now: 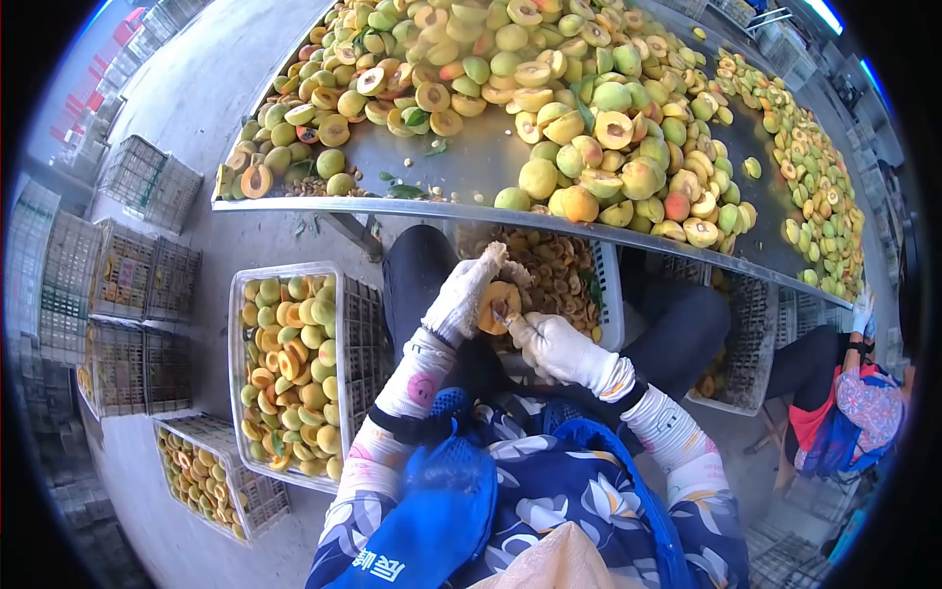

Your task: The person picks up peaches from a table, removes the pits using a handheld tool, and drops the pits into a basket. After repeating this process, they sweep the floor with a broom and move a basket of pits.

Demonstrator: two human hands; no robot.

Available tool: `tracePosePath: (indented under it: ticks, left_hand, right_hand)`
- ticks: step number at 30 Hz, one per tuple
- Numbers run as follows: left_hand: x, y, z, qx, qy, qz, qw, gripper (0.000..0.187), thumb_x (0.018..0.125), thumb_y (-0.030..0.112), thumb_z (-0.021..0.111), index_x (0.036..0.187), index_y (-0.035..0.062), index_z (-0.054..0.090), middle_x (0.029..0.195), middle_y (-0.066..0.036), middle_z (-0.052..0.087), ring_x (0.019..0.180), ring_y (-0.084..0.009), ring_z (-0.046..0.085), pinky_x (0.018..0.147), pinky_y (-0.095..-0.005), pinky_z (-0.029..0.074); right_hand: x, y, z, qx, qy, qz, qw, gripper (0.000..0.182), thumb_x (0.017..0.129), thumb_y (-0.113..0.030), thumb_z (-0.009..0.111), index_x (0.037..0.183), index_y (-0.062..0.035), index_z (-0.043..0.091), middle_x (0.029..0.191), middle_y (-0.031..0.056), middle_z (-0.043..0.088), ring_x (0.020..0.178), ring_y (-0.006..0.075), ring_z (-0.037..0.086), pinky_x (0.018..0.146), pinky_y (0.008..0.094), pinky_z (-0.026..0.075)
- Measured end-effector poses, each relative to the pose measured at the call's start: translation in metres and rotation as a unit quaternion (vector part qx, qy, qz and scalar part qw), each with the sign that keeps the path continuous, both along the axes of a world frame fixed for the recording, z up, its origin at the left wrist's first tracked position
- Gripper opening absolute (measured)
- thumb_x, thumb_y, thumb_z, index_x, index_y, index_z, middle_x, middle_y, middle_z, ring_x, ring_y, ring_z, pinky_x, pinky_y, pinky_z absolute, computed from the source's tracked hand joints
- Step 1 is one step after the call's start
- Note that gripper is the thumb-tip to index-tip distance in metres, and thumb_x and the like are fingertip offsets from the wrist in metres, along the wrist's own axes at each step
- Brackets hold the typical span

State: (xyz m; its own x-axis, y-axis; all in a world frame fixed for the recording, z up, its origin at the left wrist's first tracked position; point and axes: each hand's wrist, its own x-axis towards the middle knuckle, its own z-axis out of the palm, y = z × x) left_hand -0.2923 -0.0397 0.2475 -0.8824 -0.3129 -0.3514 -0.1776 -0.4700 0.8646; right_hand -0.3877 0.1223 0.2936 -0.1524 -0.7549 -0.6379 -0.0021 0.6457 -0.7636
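Fingers of the gloved left hand (459, 299) grasp a peach half (503, 294) from its far and left sides, its cut face toward the wearer, while those of the gloved right hand (564, 348) are curled around what looks like a small hand tool (500, 312), its handle hidden by the glove. Ahead of the fingers runs the metal-topped table (442, 209), heaped with whole and halved peaches; working just short of its edge, as here, leaves both wrists free to turn. Well to the left of the fingers stands a plastic crate (340, 324) full of peaches, several showing orange cut faces. Below the fingers, between the knees, a second crate (612, 294) holds brownish-yellow pieces too small to tell apart; holding the work over it is sensible, since loose bits would probably drop in. The peach half itself sits right between the two hands, and the step seems to be working the tool at its centre. A firm cradle from the left fingers, kept behind the rim and out of the tool's line, should stop the fruit rolling. At the dark middle of the flesh, smallest of all, the tool tip calls for short, shallow turns rather than a hard push, which could tear soft flesh or slip into the glove.
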Motion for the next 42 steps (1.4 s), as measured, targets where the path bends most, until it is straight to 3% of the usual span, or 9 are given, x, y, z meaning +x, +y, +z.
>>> tracePosePath:
  ticks: [11,24,29,31,33,34,35,37,42]
  left_hand:
    - [0.002,0.056,-0.007,-0.035,0.014,0.295,0.955,0.023,0.093,0.015,0.059,0.109,0.0001,0.065,0.093,-0.007,0.068,0.084,-0.0132,0.063,0.076,-0.0258,0.051]
    - [0.008,0.016,0.008,-0.093,0.101,0.013,0.99,0.032,0.08,0.027,0.068,0.097,-0.0001,0.07,0.083,-0.007,0.069,0.078,-0.0128,0.063,0.073,-0.027,0.051]
    - [0.023,0.006,0.031,-0.002,-0.061,0.262,0.963,0.03,0.084,0.035,0.062,0.1,0.0109,0.072,0.09,-0.005,0.071,0.086,-0.0156,0.065,0.082,-0.0284,0.051]
    - [0.071,-0.031,-0.004,-0.045,0.041,0.414,0.908,0.023,0.09,0.025,0.059,0.102,0.0082,0.07,0.084,-0.005,0.07,0.082,-0.0137,0.065,0.078,-0.0288,0.052]
    - [0.167,-0.061,-0.035,-0.256,-0.015,0.457,0.852,0.021,0.09,0.017,0.057,0.107,0.0081,0.066,0.099,-0.011,0.067,0.091,-0.0214,0.064,0.083,-0.0322,0.052]
    - [0.222,-0.071,-0.053,-0.44,-0.155,0.461,0.755,0.026,0.085,0.013,0.06,0.111,0.0096,0.063,0.111,-0.014,0.064,0.097,-0.028,0.064,0.085,-0.0352,0.052]
    - [0.271,-0.075,-0.06,-0.237,-0.193,0.551,0.776,0.028,0.085,0.016,0.061,0.112,0.0103,0.062,0.115,-0.013,0.063,0.1,-0.0315,0.063,0.086,-0.0362,0.051]
    - [0.381,-0.071,-0.122,-0.593,-0.455,0.447,0.491,0.028,0.093,0.03,0.055,0.114,0.0132,0.064,0.105,-0.014,0.064,0.097,-0.0331,0.061,0.084,-0.0412,0.05]
    - [0.491,-0.029,-0.161,-0.507,-0.612,0.215,0.567,0.04,0.087,0.024,0.058,0.127,0.0203,0.059,0.127,-0.017,0.056,0.11,-0.038,0.056,0.094,-0.0456,0.047]
  right_hand:
    - [0.021,0.003,-0.014,0.004,-0.053,-0.119,0.992,0.041,0.099,-0.048,0.046,0.086,-0.0099,0.05,0.059,-0.0014,0.048,0.039,0.0094,0.043,0.033,0.024,0.035]
    - [0.012,0.019,-0.044,-0.09,-0.573,-0.057,0.813,0.052,0.1,-0.056,0.037,0.099,-0.0067,0.054,0.049,-0.0102,0.017,0.031,0.0008,0.016,0.026,0.0215,0.02]
    - [0.001,0.02,-0.031,-0.115,-0.488,-0.051,0.863,0.05,0.099,-0.054,0.041,0.097,-0.0055,0.054,0.048,-0.0064,0.029,0.03,0.0051,0.024,0.026,0.0235,0.026]
    - [-0.003,0.03,-0.03,-0.038,-0.151,-0.105,0.982,0.047,0.1,-0.05,0.042,0.097,-0.0051,0.055,0.05,-0.0027,0.038,0.031,0.0103,0.032,0.028,0.026,0.029]
    - [-0.043,0.047,-0.11,-0.156,0.399,0.051,0.902,0.044,0.101,-0.048,0.043,0.096,-0.0056,0.055,0.052,-0.0002,0.043,0.033,0.0139,0.039,0.031,0.0278,0.031]
    - [-0.049,0.047,-0.118,-0.154,0.418,0.033,0.895,0.042,0.101,-0.047,0.045,0.096,-0.0058,0.055,0.052,-0.0001,0.043,0.034,0.013,0.04,0.032,0.0281,0.031]
    - [-0.055,0.048,-0.126,-0.151,0.436,0.014,0.887,0.04,0.1,-0.045,0.046,0.095,-0.0059,0.055,0.052,-0.0001,0.043,0.036,0.0122,0.041,0.033,0.0284,0.032]
    - [-0.023,0.041,-0.08,0.057,0.191,-0.106,0.974,0.038,0.1,-0.043,0.049,0.096,-0.0065,0.055,0.053,-0.0001,0.044,0.036,0.0109,0.041,0.034,0.028,0.032]
    - [0.005,0.024,-0.077,0.075,0.191,-0.088,0.975,0.033,0.1,-0.041,0.048,0.095,-0.0095,0.054,0.055,-0.0017,0.044,0.037,0.0085,0.039,0.034,0.0255,0.032]
